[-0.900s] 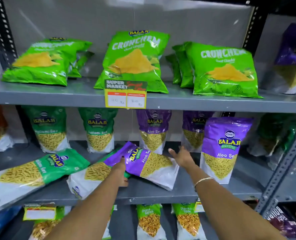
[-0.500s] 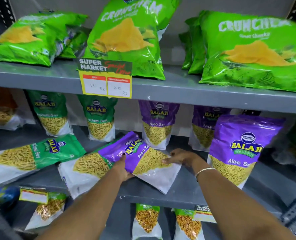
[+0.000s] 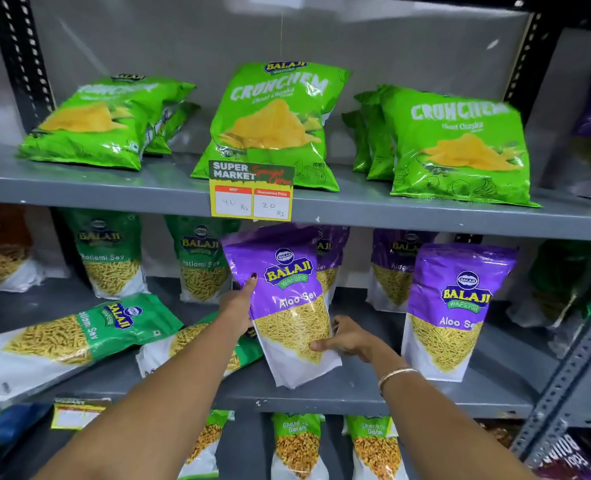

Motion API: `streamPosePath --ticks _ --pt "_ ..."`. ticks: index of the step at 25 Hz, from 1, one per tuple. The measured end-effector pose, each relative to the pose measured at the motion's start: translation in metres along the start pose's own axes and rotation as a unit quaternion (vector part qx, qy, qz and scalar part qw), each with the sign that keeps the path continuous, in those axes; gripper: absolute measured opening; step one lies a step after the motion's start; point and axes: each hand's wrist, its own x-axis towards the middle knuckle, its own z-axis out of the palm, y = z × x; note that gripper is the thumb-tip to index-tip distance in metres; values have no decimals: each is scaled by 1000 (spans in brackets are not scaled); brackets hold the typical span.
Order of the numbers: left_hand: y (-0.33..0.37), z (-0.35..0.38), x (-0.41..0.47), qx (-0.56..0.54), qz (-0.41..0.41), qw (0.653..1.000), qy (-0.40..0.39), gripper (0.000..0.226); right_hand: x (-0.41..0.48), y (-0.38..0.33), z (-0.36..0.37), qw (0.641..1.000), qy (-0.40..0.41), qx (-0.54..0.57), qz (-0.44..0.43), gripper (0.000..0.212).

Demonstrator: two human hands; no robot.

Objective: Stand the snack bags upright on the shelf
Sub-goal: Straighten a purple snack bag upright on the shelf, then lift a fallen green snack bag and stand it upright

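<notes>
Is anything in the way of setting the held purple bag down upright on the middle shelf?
Nothing visible. The purple bag is held nearly upright by the left hand and right hand, over bare middle shelf. The fallen green bag lies just left, the standing purple bag to the right.

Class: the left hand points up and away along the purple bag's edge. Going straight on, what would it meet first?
Probably the green Ratlami Sev bag standing at the back, just beyond the left hand; depth is hard to judge.
</notes>
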Motion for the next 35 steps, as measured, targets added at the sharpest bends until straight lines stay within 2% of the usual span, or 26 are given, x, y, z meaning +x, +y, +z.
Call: streamPosePath --ticks 3,5,7,11,14,18,22,25,27,29,31,33,35 --pt "6 6 3 25 20 999 -20 31 12 11 5 997 73 7 6 34" --pt "8 18 0 39 27 998 -46 32 21 21 4 991 133 4 3 59" --pt "5 32 0 65 26 995 -71 31 28 35 2 983 182 -2 6 73" --pt "-13 54 8 101 28 988 -117 24 33 57 -5 971 240 5 23 68" --pt "-26 65 15 128 47 983 -125 25 38 72 -9 967 253 12 19 73" --pt "-28 68 11 146 63 978 -132 23 41 83 -11 972 234 17 9 79" --pt "-23 56 5 189 52 962 -193 13 37 85 -14 977 212 13 13 78" --pt "-14 29 11 300 107 931 -179 12 33 81 -17 979 203 -6 24 75" --pt "-6 -7 23 417 164 883 -139 18 25 71 -15 982 177 -34 51 79" --pt "3 -58 40 535 166 822 -104 19 13 55 -8 973 200 -26 110 80" --pt "11 -107 54 626 146 761 -84 29 4 39 10 966 201 15 164 51" --pt "16 -151 69 659 139 735 -78 37 -12 14 51 962 193 68 183 11" --pt "17 -184 83 649 63 751 -103 56 -8 -1 100 964 166 114 176 31"
